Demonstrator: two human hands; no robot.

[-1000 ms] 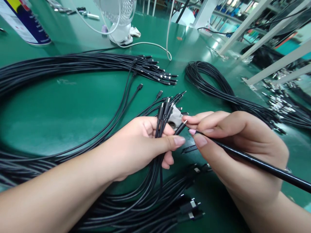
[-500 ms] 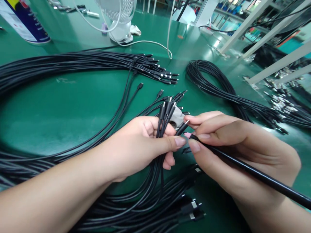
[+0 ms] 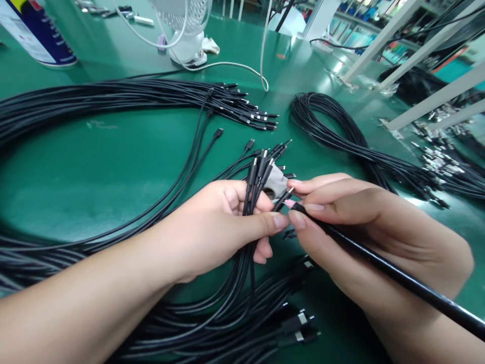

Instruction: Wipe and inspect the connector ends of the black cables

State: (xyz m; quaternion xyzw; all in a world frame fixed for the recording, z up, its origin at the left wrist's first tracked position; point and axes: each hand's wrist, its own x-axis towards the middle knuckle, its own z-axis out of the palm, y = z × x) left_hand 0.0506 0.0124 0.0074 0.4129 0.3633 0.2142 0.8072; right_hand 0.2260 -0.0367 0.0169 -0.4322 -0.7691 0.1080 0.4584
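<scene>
My left hand (image 3: 235, 217) is closed around several black USB cables (image 3: 244, 268). Their slim plugs (image 3: 261, 169) point up above the fingers. One plug (image 3: 284, 198) leans out to the right, pinched by the thumb. My right hand (image 3: 364, 232) grips a black pencil-like stick (image 3: 382, 263) with a pink tip. That tip is right at the side of the pinched plug; whether it touches is too small to tell. Behind the plugs shows a grey piece of material (image 3: 278, 182), perhaps a finger cover, partly hidden.
Bundled black cables (image 3: 151, 96) curve across the green table (image 3: 113, 167). A coiled bundle (image 3: 329, 121) lies to the right, and more cable ends (image 3: 299, 323) lie in front. At the back stand a white fan (image 3: 185, 40) and a spray can (image 3: 41, 35). Metal posts (image 3: 409, 65) rise at the right.
The stick's pink tip has moved slightly left and up, closer to the pinched plug, along with my right hand. My left hand has hardly moved.
</scene>
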